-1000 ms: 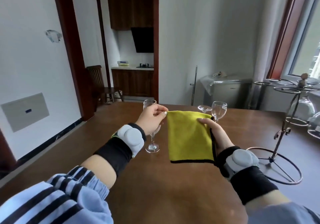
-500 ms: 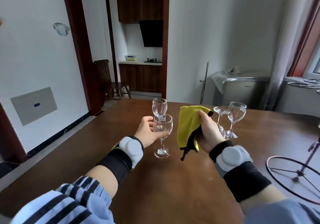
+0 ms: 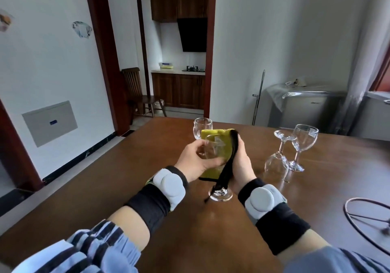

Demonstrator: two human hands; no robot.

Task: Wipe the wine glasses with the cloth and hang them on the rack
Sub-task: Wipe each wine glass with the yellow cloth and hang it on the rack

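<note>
- Left hand (image 3: 195,161): grip curled round the bowl of a held wine glass (image 3: 212,149), lifted above the brown desk (image 3: 190,220).
- Right hand (image 3: 240,163): grip clamped on a yellow cloth (image 3: 221,144), pressed against the held glass, probably cupping its far side.
- Behind the held glass: a second glass (image 3: 202,127), upright.
- Right of the held glass: an inverted glass (image 3: 276,163), just beside an upright glass (image 3: 301,146).
- Far right of the held glass: rack base (image 3: 363,220), at the frame edge.

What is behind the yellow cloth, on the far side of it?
Behind the yellow cloth the bowl of a wine glass shows above the cloth's upper edge. Its stem and foot are hidden by the cloth and the left hand.
</note>
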